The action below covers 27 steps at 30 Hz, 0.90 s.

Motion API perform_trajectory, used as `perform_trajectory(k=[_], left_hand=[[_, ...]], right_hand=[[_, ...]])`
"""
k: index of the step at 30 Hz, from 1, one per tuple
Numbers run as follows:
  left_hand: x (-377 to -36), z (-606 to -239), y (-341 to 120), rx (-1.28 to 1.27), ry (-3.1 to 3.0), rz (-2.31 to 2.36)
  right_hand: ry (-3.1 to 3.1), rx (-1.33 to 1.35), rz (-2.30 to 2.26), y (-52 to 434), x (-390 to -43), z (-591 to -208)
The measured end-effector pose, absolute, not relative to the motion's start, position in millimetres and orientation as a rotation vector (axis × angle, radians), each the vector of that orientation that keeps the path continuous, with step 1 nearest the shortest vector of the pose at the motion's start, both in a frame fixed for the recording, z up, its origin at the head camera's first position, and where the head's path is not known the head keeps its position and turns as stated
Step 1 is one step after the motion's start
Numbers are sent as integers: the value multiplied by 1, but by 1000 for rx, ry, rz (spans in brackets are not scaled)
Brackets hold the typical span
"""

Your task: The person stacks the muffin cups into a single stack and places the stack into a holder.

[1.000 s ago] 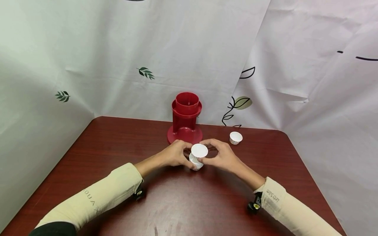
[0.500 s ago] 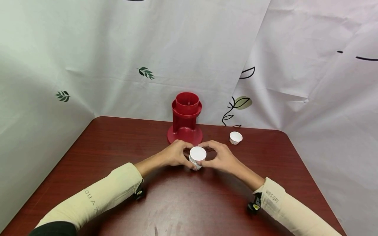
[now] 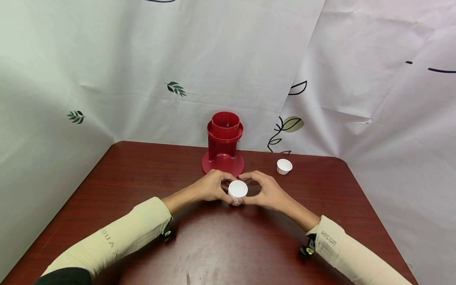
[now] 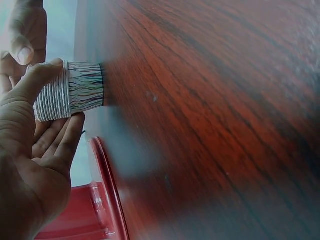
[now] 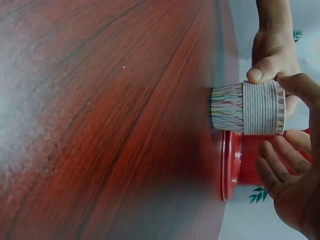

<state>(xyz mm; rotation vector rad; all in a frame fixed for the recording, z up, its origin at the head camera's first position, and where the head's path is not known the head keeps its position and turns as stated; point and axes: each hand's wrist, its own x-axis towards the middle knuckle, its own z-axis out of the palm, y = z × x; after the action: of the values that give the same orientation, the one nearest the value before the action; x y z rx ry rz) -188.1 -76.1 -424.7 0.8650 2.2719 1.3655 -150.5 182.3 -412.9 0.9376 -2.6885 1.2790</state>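
Note:
A stack of ribbed white paper baking cups (image 3: 238,189) stands upright on the table, with streaky coloured lines on its side (image 4: 86,87). My left hand (image 3: 213,185) grips the stack between thumb and fingers from the left. On the other side, my right hand (image 3: 267,192) surrounds the top rim with thumb and fingers spread. Its thumb (image 5: 300,85) lies at the rim of the top cup (image 5: 280,107), and the lower fingers stand apart from the stack. Whether the right fingertips still touch the rim is hard to tell.
A red plastic stand (image 3: 224,146) with a round base and a cylinder on top is just behind the hands. One more white paper cup (image 3: 284,166) sits at the back right of the brown table (image 3: 213,245). A white printed cloth (image 3: 142,71) hangs behind.
My right hand has lowered a paper cup into the top of the stack, and its thumb and fingers have spread a little. My left hand keeps holding the stack in place.

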Motion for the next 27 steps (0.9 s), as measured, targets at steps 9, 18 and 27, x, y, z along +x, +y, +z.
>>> perform_trajectory(k=[9, 18, 27], left_hand=[[-186, -426, -76, 847, 2244, 1388], [-183, -426, -77, 846, 2261, 1388], [-182, -425, -79, 893, 2369, 1314]], right_hand=[[-2729, 816, 1278, 191, -152, -411], [-2725, 713, 1301, 204, -160, -410], [-2730, 579, 1357, 221, -170, -406]])
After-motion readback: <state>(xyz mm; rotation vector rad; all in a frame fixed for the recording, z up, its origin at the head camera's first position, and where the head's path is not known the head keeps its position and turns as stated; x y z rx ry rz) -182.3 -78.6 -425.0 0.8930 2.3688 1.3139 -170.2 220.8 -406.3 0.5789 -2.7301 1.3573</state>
